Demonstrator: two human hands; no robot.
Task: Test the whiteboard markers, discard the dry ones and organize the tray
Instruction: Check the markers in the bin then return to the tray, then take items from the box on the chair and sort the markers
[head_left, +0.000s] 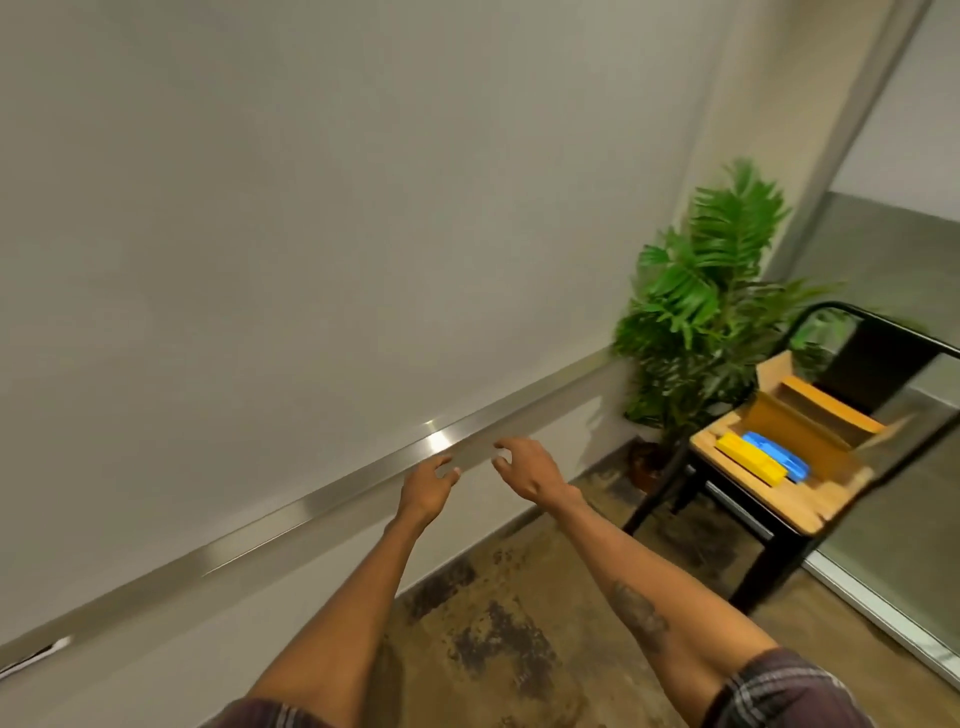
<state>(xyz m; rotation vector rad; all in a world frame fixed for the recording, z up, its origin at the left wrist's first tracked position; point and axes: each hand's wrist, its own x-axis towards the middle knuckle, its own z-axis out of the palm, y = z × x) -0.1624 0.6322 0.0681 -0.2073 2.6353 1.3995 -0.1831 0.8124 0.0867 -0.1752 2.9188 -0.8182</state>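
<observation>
**Item: approach to the marker tray, step 1 (locate and pick up a marker)**

- Tray (291, 514): brushed metal ledge along the lower edge of the whiteboard (311, 208), sloping across the view. No marker shows on the visible stretch. A small dark-and-white thing (36, 654) at its far lower-left end is too blurred to identify.
- Left hand (423, 491): just short of the tray, fingers (440, 462) released, loosely spread, grasping nothing.
- Right hand (524, 467): beside the left, near the tray's edge, likewise slack and empty.
- Chair (779, 499), right: carries an open cardboard box (800, 415) with a yellow piece (748, 457) and a blue piece (779, 454) beside it (their purpose cannot be told).
- Plant (701, 312): in the corner, behind the chair.

**Handling note, as judgement:** testing appears not yet begun. Before closing either hand, sweep the gaze left along the tray to find the markers. Take one at a time, pinch the barrel with one hand, pull the cap with the other, and stroke a short line on the board. The box looks a likely place for rejects.
</observation>
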